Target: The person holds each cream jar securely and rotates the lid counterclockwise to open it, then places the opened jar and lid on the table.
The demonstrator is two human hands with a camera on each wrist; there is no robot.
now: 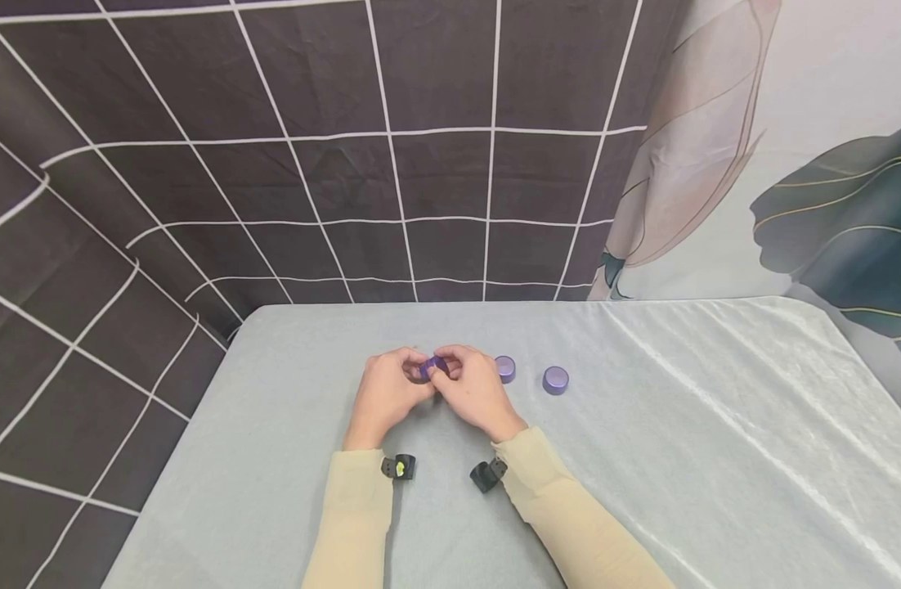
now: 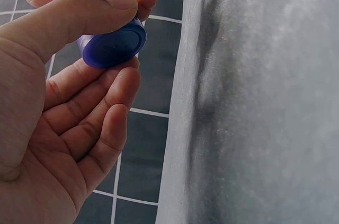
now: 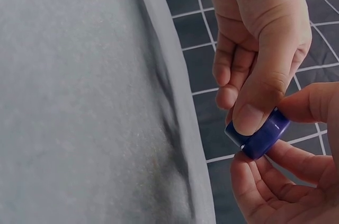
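Both hands meet over the middle of the table, holding a small round purple container (image 1: pixel 425 370) between them. My left hand (image 1: pixel 386 391) pinches its side between thumb and fingers. In the left wrist view the container (image 2: pixel 115 46) is tilted, its flat, rimmed round face showing. From the other side my right hand (image 1: pixel 480 391) grips it, thumb laid on top. A seam and a raised edge run across the container (image 3: pixel 267 135) by that thumb in the right wrist view. The fingers hide part of it.
Just right of my right hand stands a similar purple round container (image 1: pixel 505 369), with another one (image 1: pixel 556 379) further right. A pale grey cloth covers the table (image 1: pixel 686 458). Behind it hangs a dark grid-patterned cloth (image 1: pixel 436 180), with a leaf-patterned curtain (image 1: pixel 715 164) at the right.
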